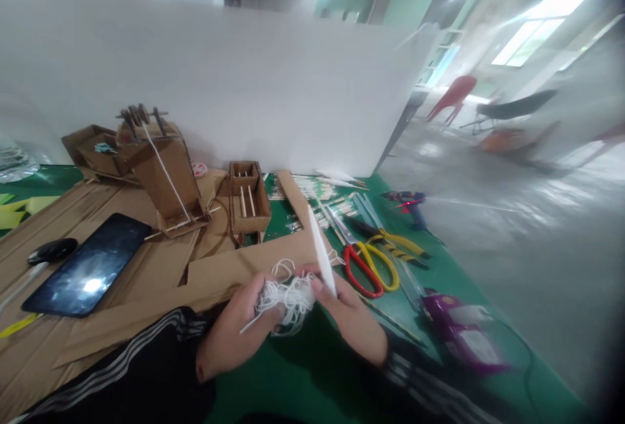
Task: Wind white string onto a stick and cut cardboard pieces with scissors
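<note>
At our far left, we have a black mouse and a dark tablet lying on flattened cardboard. Beyond them, a cardboard model stands assembled, with sticks across its top and a white string running down to its base; that part looks built. Next comes a small divided box, its walls up and thin sticks set across both compartments.

Nearest us, our left hand cups a bundle of loose white cord, fingers curled round it. The bundle sits between our hands, tangled, with a free end poking out; we judge that sorting it is unfinished. Our right hand pinches a slim, white, pointed piece upright, its thumb against the cord. None of the cord looks wound neatly.

Farther right, scissors and yellow-handled pliers lie unheld, and a purple packet-like object rests near the table's edge.
</note>
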`<action>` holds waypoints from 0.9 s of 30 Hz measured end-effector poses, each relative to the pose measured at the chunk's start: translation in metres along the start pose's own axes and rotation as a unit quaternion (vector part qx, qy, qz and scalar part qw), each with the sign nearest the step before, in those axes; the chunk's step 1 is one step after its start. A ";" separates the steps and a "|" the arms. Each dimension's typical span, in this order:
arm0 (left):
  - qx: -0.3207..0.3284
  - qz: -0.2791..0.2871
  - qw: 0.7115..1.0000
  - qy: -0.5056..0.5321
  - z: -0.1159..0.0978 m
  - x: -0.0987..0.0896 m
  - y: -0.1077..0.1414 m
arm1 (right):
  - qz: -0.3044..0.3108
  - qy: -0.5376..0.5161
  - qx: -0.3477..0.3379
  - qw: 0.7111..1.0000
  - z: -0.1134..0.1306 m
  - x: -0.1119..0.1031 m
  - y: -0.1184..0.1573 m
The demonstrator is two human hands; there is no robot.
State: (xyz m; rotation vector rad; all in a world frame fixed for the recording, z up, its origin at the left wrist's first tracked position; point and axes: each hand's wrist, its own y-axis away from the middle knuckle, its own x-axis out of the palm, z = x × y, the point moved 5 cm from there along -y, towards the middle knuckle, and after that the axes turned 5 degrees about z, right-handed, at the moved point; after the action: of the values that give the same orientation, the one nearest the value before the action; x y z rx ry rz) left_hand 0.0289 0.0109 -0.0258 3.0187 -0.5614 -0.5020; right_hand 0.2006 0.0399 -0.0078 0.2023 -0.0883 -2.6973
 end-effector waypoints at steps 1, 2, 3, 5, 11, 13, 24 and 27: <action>0.002 -0.001 1.000 -0.001 -0.001 -0.001 0.000 | -0.012 0.012 -0.007 1.000 0.002 -0.003 0.000; 0.006 0.000 1.000 -0.001 -0.003 -0.001 0.001 | -0.022 0.018 -0.014 0.999 0.003 -0.005 0.001; 0.011 0.001 1.000 -0.003 -0.006 -0.002 0.001 | -0.033 0.018 -0.019 0.999 0.003 -0.006 0.001; 0.026 -0.004 1.000 -0.008 -0.011 -0.003 0.001 | -0.062 0.007 -0.025 0.998 0.001 -0.010 0.002; 0.032 -0.035 0.999 0.019 -0.014 -0.006 0.002 | -0.155 -0.051 -0.005 0.987 -0.019 -0.022 0.003; 0.040 -0.058 0.997 0.009 -0.012 -0.008 0.003 | -0.175 -0.078 -0.014 0.981 -0.023 -0.026 0.002; 0.059 -0.102 0.980 0.161 0.002 -0.010 0.013 | -0.191 -0.264 -0.013 0.945 -0.027 -0.033 -0.014; 0.046 -0.054 0.970 0.233 0.003 -0.007 0.014 | -0.185 -0.284 -0.007 0.941 -0.023 -0.032 -0.014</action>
State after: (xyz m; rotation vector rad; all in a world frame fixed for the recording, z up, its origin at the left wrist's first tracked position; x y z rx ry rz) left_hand 0.0173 0.0001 -0.0254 3.1007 -0.3976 0.2422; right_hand 0.2266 0.0657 -0.0275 -0.6316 -0.2219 -3.0396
